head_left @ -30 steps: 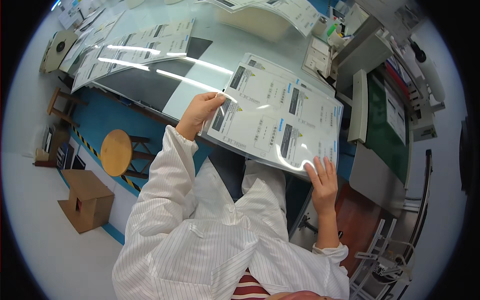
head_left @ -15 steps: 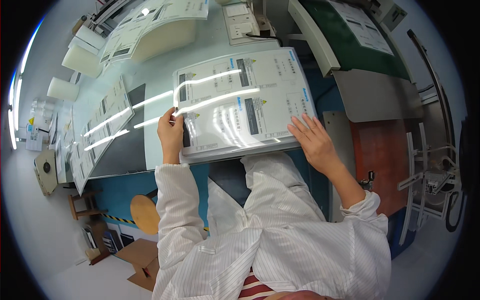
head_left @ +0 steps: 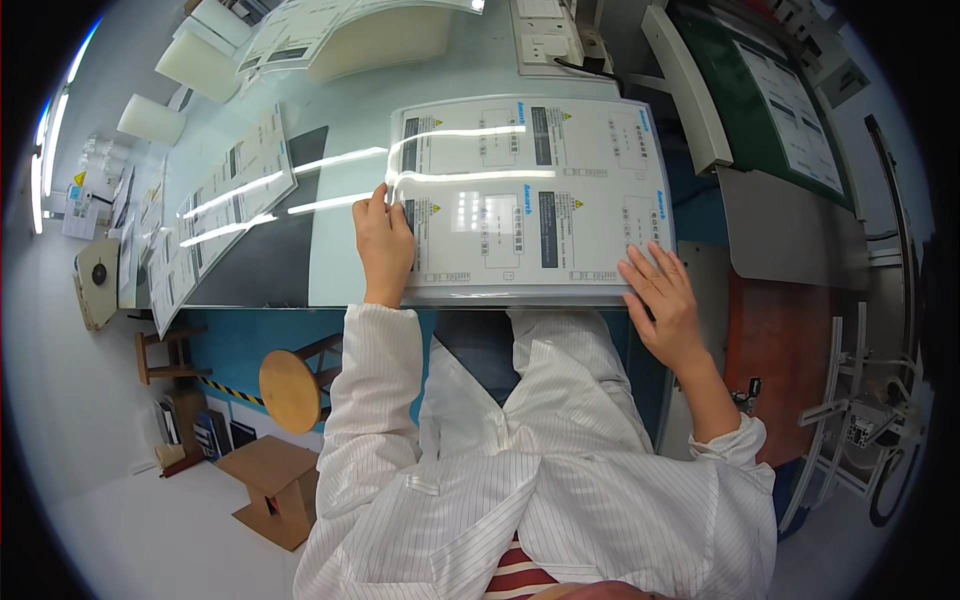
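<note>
Two hands flank a stack of printed, glossy film-covered sheets (head_left: 545,225) at the front edge of the tabletop (head_left: 340,245) — a second ago the top sheet sat skewed over those beneath; now their edges nearly align. The left hand (head_left: 385,245) curls at the left edge, its pinch unclear — the right hand (head_left: 668,305) spreads loosely at the near right corner, grasping nothing.

At 1 o'clock I see printed sheets (head_left: 590,190) with the look of smooth, glossy plastic, throwing back 2 bright streaks. The tabletop (head_left: 480,80) at 12 looks glass-smooth. Between 2 and 3 I get a matt grey metal plate (head_left: 790,225); the stool seat (head_left: 288,390) at 8 is smooth wood, the box (head_left: 268,465) at 7 dull cardboard, the coat (head_left: 600,500) at 6 creased cloth.
</note>
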{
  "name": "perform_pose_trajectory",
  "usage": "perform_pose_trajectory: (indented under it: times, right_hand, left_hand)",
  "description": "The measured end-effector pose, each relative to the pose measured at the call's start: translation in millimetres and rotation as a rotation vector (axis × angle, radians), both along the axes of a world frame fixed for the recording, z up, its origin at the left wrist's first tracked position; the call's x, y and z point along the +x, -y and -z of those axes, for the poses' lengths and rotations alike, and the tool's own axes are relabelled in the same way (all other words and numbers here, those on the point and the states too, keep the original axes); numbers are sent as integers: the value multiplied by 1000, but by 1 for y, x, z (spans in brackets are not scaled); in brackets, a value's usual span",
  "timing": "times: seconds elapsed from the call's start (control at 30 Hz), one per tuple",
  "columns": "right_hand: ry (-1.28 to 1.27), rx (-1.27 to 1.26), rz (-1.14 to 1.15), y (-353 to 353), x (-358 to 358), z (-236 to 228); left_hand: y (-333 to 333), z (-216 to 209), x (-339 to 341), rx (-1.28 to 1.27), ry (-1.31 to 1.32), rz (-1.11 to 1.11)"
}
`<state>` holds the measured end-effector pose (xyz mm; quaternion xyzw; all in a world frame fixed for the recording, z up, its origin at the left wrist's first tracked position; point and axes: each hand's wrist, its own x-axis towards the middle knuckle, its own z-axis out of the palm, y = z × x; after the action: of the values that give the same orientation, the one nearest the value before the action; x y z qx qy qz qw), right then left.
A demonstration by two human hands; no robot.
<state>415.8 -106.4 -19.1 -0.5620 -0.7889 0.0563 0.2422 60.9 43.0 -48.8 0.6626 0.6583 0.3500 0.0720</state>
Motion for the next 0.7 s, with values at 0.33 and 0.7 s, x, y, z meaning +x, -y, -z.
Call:
perform_pose_trajectory:
  times: [0.33,0.7]
  right_hand:
    - [-132,78,323,-33,15,19]
    - [-479,-205,433,-38,38,20]
  left_hand:
    - [-2,6,4,83,-201,-7]
    - [-7,24,-13,15,-106,55]
